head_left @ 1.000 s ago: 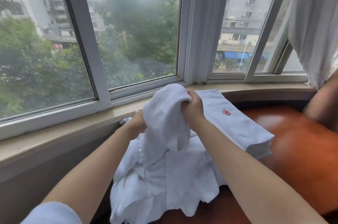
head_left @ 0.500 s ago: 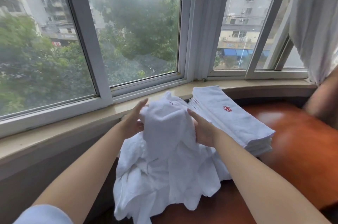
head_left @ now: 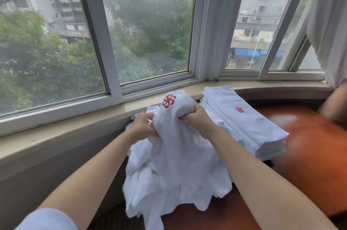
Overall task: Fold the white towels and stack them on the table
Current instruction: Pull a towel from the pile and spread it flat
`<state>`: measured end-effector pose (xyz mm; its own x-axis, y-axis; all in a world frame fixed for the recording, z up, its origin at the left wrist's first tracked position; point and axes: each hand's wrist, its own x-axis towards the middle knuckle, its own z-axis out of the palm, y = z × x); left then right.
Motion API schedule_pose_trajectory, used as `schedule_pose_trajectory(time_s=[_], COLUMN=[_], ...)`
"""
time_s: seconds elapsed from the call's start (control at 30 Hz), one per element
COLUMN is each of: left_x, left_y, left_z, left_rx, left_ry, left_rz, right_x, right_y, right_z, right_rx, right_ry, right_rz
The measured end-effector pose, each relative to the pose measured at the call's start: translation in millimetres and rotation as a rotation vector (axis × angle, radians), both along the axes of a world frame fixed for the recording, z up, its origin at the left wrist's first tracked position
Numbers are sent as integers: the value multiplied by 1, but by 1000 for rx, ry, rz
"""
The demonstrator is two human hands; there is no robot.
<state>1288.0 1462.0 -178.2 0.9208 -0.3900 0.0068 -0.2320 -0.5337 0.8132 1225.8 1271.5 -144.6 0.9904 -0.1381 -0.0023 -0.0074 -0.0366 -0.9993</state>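
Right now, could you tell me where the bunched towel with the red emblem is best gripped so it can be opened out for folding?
Probably at a hem, near two adjacent corners, one per hand, reaching in from your side. The bunched towel is wadded between the left hand and right hand, its edges hanging down over the loose pile, so a mid-cloth grip keeps it crumpled.

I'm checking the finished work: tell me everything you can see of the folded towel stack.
The folded towel stack is white terry cloth, several flat layers with edges roughly aligned. A small red pinwheel emblem sits on the top towel. It lies on the reddish-brown table, its far end by the windowsill. The loose towel pile lies against its left side; neither hand holds it.
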Motion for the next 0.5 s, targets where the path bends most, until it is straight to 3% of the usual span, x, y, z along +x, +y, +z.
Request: schedule_pose_trajectory(time_s=[0.1,0.2,0.27,0.33,0.4,0.5], left_x=[-7,-12,-16,-18,-21,-20], left_y=[-5,-12,-19,-29,-44,-71], left_z=[20,32,33,32,37,58], left_rx=[-240,-566,-709,-800,-863,-918], left_ry=[84,279,397,434,425,361], left_rz=[-40,-167,-146,-125,-140,-218], right_x=[3,1,-4,-15,-30,-46], right_y=[9,7,-3,-18,-33,-51], right_z=[30,42,31,13,-5,-23], right_rx=[-25,87,22,-19,155,306], right_ry=[-258,-332,-225,15,218,140], right_rz=[-11,-181,-332,-371,-242,48])
